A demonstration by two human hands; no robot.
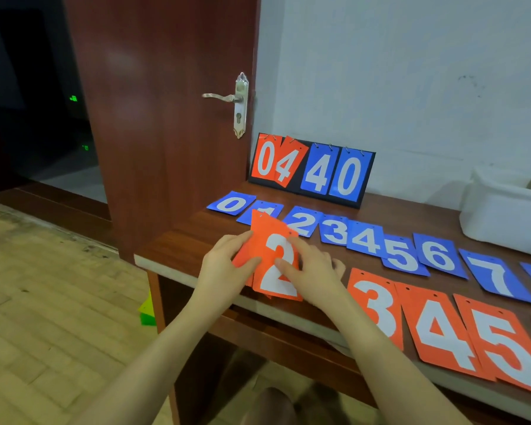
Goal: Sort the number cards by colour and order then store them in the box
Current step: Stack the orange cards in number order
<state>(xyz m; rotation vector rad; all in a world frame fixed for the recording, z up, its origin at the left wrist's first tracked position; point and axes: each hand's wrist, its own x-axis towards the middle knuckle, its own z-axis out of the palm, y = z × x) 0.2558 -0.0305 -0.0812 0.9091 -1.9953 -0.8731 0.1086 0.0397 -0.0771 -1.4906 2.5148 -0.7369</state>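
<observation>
A small stack of orange number cards (270,280), with a white 2 on top, is held above the table's near left corner. My left hand (224,268) grips its left edge and my right hand (311,271) pinches its right side, thumb on the face. To the right, orange cards 3 (377,305), 4 (442,335) and 5 (506,354) lie in a row along the front. Behind them runs a row of blue cards from 0 (232,204) to 7 (494,274), with another blue card cut off at the right. The white box (503,213) stands at the back right.
A black flip scoreboard (311,170) showing orange 0 4 and blue 4 0 leans on the wall at the table's back. The brown wooden table (184,240) ends at my left beside an open red-brown door (166,118). Wooden floor lies below.
</observation>
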